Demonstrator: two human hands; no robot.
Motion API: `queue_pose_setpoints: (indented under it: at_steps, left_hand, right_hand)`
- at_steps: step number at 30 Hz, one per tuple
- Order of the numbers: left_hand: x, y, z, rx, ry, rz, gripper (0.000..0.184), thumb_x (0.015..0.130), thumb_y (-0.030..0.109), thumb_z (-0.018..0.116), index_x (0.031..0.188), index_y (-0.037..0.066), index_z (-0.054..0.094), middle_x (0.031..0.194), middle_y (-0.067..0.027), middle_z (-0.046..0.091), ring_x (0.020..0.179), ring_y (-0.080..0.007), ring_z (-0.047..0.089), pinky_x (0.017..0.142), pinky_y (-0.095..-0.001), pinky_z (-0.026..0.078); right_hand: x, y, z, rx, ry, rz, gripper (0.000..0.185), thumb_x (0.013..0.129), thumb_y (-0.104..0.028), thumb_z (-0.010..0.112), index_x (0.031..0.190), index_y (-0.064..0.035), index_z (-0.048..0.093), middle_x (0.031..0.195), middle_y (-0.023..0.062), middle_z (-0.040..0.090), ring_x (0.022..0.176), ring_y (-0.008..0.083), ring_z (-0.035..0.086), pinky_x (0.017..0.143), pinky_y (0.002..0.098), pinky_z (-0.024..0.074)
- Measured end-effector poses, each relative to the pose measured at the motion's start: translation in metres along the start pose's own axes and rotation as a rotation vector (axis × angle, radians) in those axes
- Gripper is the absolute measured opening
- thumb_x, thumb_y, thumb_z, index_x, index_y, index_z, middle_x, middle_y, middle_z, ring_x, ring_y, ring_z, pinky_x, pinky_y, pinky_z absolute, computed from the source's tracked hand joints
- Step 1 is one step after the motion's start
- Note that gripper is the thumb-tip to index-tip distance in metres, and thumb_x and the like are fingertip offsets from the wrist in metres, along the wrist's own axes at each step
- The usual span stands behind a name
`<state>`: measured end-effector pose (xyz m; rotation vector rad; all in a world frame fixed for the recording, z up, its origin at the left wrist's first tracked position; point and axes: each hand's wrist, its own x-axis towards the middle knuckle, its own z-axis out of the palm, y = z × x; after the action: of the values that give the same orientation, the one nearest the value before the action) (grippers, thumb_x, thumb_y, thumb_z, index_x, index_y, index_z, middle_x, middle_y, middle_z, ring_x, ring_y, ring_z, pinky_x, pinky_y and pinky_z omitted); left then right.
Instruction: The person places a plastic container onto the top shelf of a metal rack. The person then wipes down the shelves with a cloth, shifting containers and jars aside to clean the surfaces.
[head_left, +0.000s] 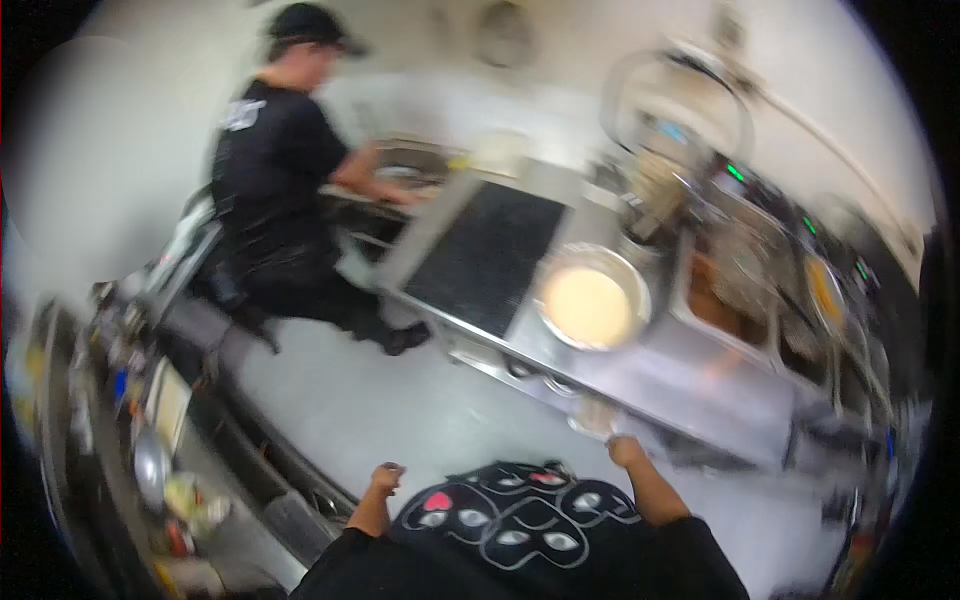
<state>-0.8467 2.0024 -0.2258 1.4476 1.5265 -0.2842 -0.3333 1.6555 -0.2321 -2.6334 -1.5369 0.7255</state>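
The right hand (624, 452) is bunched up against a pale container (594, 414) just beyond its knuckles; the smear of motion means I can't tell whether those fingers pinch it, nor what's inside. The left hand (388, 478) looks loosely curled near the shirt (520, 520), its fingertips too blurred to read. Farther past the right fingers, on the steel counter (690, 385), sits a round pot (628, 268) of something cream-coloured. Well beyond the left fingers, a co-worker (275, 170) leans in, their fingers hard to make out.
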Motion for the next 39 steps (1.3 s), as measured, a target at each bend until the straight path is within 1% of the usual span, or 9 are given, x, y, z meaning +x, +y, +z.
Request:
queue_pose_setpoints:
  at_steps: [2,6,10,13,15,17,25,30,39]
  left_hand:
    - [0.040,-0.010,-0.010,0.307,-0.044,0.285,0.032,0.078,0.028,0.066,0.103,0.010,0.059,0.082,-0.0102,0.063,0.066,-0.0249,0.062,0.052,-0.0410,0.052]
    - [0.112,0.032,-0.012,0.895,0.030,1.625,0.014,0.077,0.015,0.060,0.088,0.007,0.059,0.073,-0.0110,0.061,0.061,-0.0286,0.061,0.054,-0.0403,0.053]
    - [0.175,0.081,0.028,1.066,-0.204,1.661,0.018,0.076,0.018,0.064,0.091,0.008,0.060,0.076,-0.0118,0.063,0.066,-0.0267,0.062,0.056,-0.0405,0.052]
    - [0.164,0.129,0.072,0.903,-0.420,1.050,0.020,0.084,0.023,0.062,0.100,0.011,0.057,0.077,-0.0066,0.060,0.066,-0.0200,0.060,0.049,-0.0371,0.048]
    - [0.130,0.177,0.119,0.427,-0.496,0.492,0.022,0.086,0.024,0.061,0.104,0.013,0.055,0.080,-0.0045,0.057,0.064,-0.0188,0.058,0.047,-0.0349,0.046]
    - [0.057,0.230,0.145,0.292,-0.521,0.389,0.025,0.088,0.026,0.060,0.109,0.016,0.052,0.083,-0.0025,0.055,0.063,-0.0175,0.056,0.045,-0.0326,0.044]
    - [-0.006,0.271,0.235,0.369,-0.500,0.454,0.018,0.084,0.025,0.063,0.098,0.016,0.058,0.080,-0.0046,0.059,0.066,-0.0171,0.059,0.051,-0.0327,0.046]
    - [0.024,0.256,0.302,1.085,-0.323,1.142,0.035,0.084,0.041,0.057,0.087,0.008,0.068,0.088,-0.0155,0.068,0.082,-0.0277,0.066,0.078,-0.0352,0.050]
    - [-0.073,0.335,0.506,1.166,-0.634,0.969,0.033,0.082,0.036,0.058,0.097,0.008,0.066,0.086,-0.0146,0.067,0.086,-0.0285,0.064,0.079,-0.0374,0.051]
  right_hand:
    - [-0.054,0.013,0.000,-0.037,-0.030,0.080,0.018,0.080,-0.019,0.051,0.080,-0.0074,0.065,0.086,0.0178,0.065,0.082,0.0338,0.062,0.073,0.0461,0.0486]
    - [-0.157,-0.019,-0.018,0.259,0.053,0.746,0.028,0.082,-0.029,0.052,0.080,-0.0048,0.066,0.088,0.0200,0.065,0.085,0.0364,0.062,0.077,0.0457,0.0494]
    - [-0.255,-0.063,0.005,0.528,0.200,1.056,0.027,0.082,-0.026,0.050,0.089,-0.0045,0.066,0.094,0.0208,0.064,0.090,0.0368,0.061,0.082,0.0456,0.0483]
    - [-0.311,-0.072,0.057,0.489,0.198,1.096,0.021,0.082,-0.025,0.052,0.087,-0.0115,0.067,0.092,0.0145,0.066,0.088,0.0351,0.061,0.080,0.0438,0.0489]
    - [-0.347,-0.069,0.079,0.519,0.164,1.140,0.023,0.081,-0.025,0.051,0.090,-0.0122,0.068,0.094,0.0140,0.066,0.089,0.0341,0.061,0.081,0.0428,0.0489]
    - [-0.374,-0.076,0.089,0.640,0.197,1.269,0.025,0.081,-0.027,0.051,0.093,-0.0129,0.068,0.096,0.0136,0.066,0.091,0.0333,0.061,0.082,0.0426,0.0487]
    - [-0.443,-0.007,0.154,0.610,0.196,1.199,0.030,0.082,-0.030,0.050,0.097,-0.0109,0.068,0.095,0.0119,0.067,0.090,0.0321,0.062,0.081,0.0420,0.0489]
    - [-0.487,0.018,0.108,0.828,0.531,1.352,0.026,0.083,-0.028,0.053,0.093,-0.0093,0.068,0.090,0.0168,0.066,0.087,0.0362,0.062,0.081,0.0425,0.0494]
    - [-0.566,-0.001,0.075,0.686,0.876,1.638,0.028,0.087,-0.030,0.056,0.081,-0.0036,0.064,0.073,0.0194,0.062,0.068,0.0343,0.062,0.065,0.0409,0.0493]
